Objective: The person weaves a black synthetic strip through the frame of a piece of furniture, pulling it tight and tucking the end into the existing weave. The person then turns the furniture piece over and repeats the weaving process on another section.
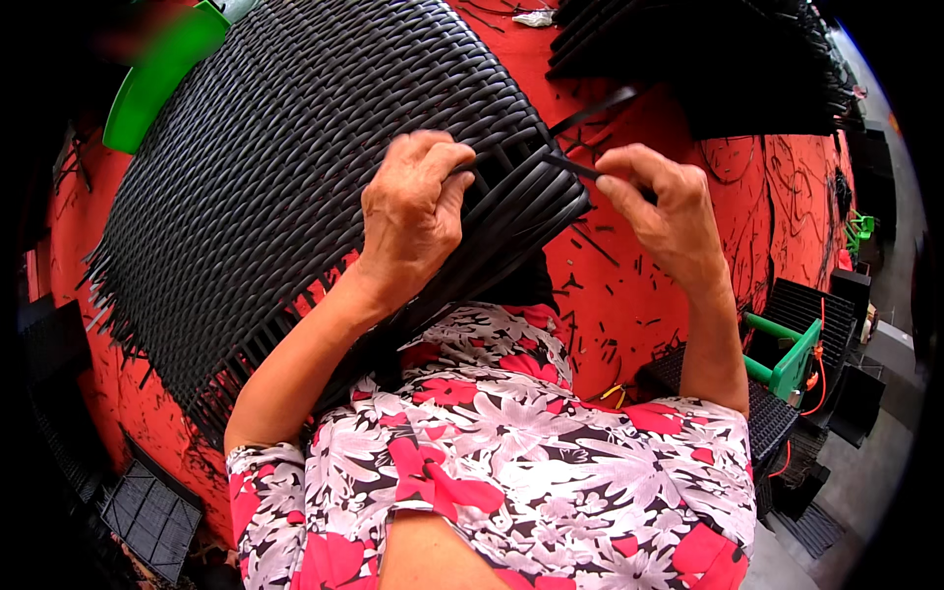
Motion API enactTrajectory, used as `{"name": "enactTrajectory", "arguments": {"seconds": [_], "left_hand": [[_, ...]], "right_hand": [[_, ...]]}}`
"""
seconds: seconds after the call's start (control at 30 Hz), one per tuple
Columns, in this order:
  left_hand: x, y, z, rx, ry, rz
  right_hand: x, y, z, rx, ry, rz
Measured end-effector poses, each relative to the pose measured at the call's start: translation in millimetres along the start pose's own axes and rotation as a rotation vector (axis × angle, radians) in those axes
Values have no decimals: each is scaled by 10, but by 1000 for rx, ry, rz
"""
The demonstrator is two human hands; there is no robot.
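Note:
A large black woven wicker panel (pixel 295 128) lies slanted in front of me, with loose strand ends along its lower left edge. My right hand (pixel 661 202), off the panel's right corner, pinches a flat black wicker strip (pixel 572 165) that runs to the weave. Over the near part of the panel is my left hand (pixel 415 202), its thumb and finger closed together near a dark strand. That strand's end is mostly hidden by the fingers. Between my hands lies a band of long black strips (pixel 526 211) along the near edge.
Black scraps litter the red floor covering (pixel 619 315). A green curved piece (pixel 162 84) is at the upper left. Dark stacked material (pixel 757 69) stands at the far right. A green frame (pixel 787 354) with an orange cord sits right, near yellow-handled pliers (pixel 617 393).

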State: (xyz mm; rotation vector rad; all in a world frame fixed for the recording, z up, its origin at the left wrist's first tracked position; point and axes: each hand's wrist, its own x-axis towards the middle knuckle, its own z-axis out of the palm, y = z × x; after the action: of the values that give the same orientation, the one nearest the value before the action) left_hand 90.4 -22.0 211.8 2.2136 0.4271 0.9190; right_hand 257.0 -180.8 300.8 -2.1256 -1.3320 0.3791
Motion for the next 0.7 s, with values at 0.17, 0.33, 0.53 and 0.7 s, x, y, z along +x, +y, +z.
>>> {"name": "enactTrajectory", "arguments": {"seconds": [0.17,0.33,0.53,0.7], "left_hand": [[189,-112,198,95,0,134],[245,-78,315,139,-49,155],[172,64,294,134,30,70],[29,248,246,-566,-115,-584]], "right_hand": [[258,241,74,-232,12,-172],[423,148,144,-412,-42,-215],[590,179,204,-463,-177,-229],[640,304,150,-152,-318,4]]}}
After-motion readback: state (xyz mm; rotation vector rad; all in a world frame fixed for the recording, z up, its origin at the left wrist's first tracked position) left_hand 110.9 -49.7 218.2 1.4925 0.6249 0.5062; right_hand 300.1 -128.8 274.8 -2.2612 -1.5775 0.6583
